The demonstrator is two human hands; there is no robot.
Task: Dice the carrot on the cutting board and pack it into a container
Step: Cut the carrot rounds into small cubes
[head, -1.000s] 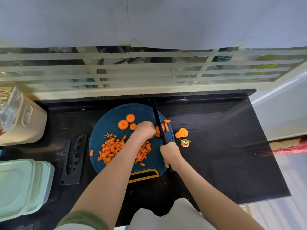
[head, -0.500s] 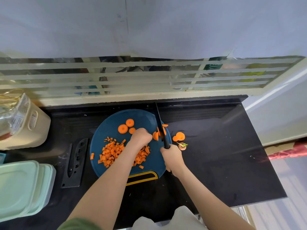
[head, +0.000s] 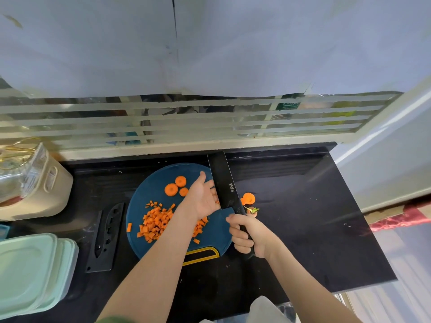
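A round dark-blue cutting board point(head: 149, 192) lies on the black counter. A heap of diced carrot point(head: 156, 222) sits on its left half, and three carrot rounds point(head: 171, 189) lie at its far side. My right hand point(head: 249, 236) grips the handle of a black cleaver point(head: 224, 183), whose blade is turned flat-side up over the board's right edge. My left hand point(head: 202, 198) is spread, palm against the blade's left face. Small carrot pieces show between palm and blade. Pale-green containers point(head: 30, 273) are stacked at the near left.
A black knife sheath point(head: 106, 237) lies left of the board. Carrot slices point(head: 248, 198) and a stem end point(head: 253, 210) rest on the counter to the right. A cream canister point(head: 35, 183) stands at the far left. The window frame point(head: 186, 145) borders the back.
The cleaver has come up off the board and turned its flat side up. My left hand has let go of the carrot pieces, spread its fingers and moved against the blade.
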